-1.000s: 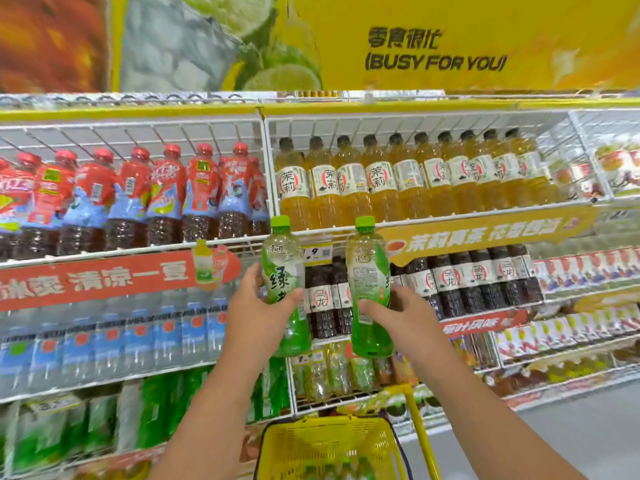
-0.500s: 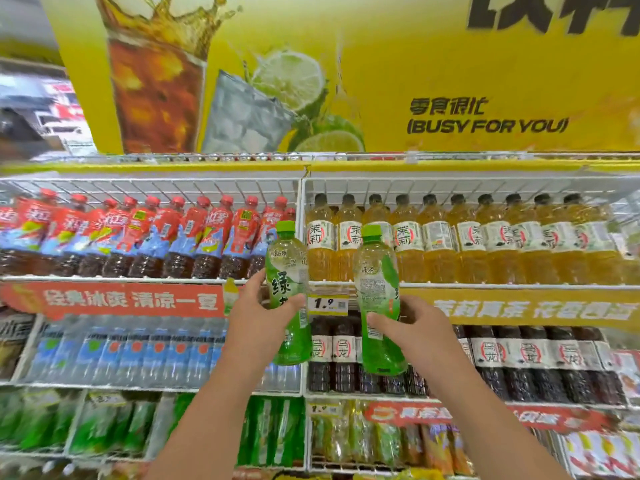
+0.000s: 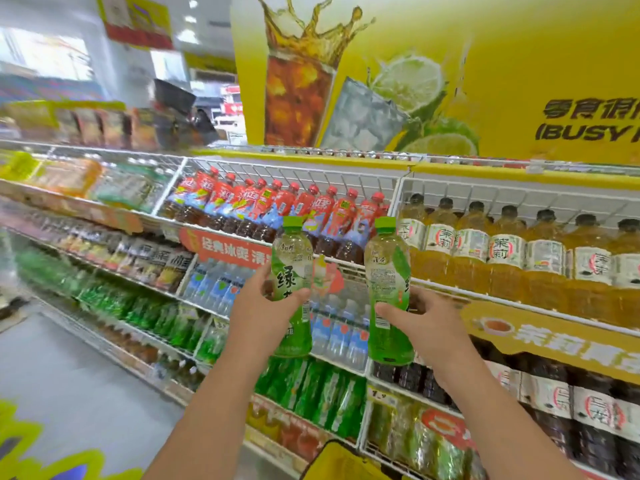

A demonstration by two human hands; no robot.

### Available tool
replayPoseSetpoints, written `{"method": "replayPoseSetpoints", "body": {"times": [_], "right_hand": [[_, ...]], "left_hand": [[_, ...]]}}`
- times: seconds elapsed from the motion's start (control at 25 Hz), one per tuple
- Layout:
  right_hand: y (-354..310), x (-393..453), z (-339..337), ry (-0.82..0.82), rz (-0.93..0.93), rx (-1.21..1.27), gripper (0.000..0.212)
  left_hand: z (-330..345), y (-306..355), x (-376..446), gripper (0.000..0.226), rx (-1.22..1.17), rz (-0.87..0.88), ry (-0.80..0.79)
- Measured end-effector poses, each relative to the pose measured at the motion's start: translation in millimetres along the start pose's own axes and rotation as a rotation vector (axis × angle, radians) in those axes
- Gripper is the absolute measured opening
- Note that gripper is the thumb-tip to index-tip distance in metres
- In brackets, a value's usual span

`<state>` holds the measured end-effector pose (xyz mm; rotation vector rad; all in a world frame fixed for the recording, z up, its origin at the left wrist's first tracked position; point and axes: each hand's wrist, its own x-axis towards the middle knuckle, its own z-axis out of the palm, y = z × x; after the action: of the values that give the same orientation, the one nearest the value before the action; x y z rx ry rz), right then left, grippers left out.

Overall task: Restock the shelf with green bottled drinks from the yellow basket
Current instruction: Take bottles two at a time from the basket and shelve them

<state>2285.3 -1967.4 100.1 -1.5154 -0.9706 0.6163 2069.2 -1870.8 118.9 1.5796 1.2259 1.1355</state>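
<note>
Left hand (image 3: 265, 306) holds one green bottle (image 3: 292, 289) upright. Right hand (image 3: 420, 318) holds another bottle (image 3: 388, 292) beside it, before the shelf (image 3: 346, 174).

green bottles (image 3: 292, 289), red-capped bottles (image 3: 322, 216), amber bottles (image 3: 502, 258), yellow banner (image 3: 519, 46).

White wire shelving (image 3: 398, 188) is carrying red-capped tea bottles (image 3: 277, 209) beside amber tea bottles (image 3: 502, 251), with water bottles (image 3: 339, 330) sitting below.
</note>
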Motion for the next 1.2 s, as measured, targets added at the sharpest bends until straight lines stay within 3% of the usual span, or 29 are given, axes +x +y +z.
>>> {"method": "replayPoseSetpoints", "body": {"times": [0.28, 0.56, 0.72, 0.84, 1.2], "right_hand": [[-20.3, -4.6, 120.4, -0.156, -0.031, 0.059, 0.020], [-51.9, -20.4, 305.9, -0.248, -0.015, 0.103, 0.025], [-78.9, -30.4, 415.6, -0.263, -0.004, 0.117, 0.030], [-105.2, -36.3, 484.8, -0.293, -0.002, 0.156, 0.021], [-131.2, 17.2, 649.6, -0.360, -0.030, 0.057, 0.021]], "left_hand": [[-122.7, -30.6, -4.6, 0.082, 0.011, -0.041, 0.219], [-289.5, -80.7, 18.8, 0.078, 0.025, -0.057, 0.337], [-393.8, -104.1, 53.1, 0.071, 0.035, -0.029, 0.359], [-462.5, -117.2, 74.5, 0.075, 0.059, -0.033, 0.386], [-588.1, -183.8, 191.2, 0.082, 0.118, -0.074, 0.474]]}}
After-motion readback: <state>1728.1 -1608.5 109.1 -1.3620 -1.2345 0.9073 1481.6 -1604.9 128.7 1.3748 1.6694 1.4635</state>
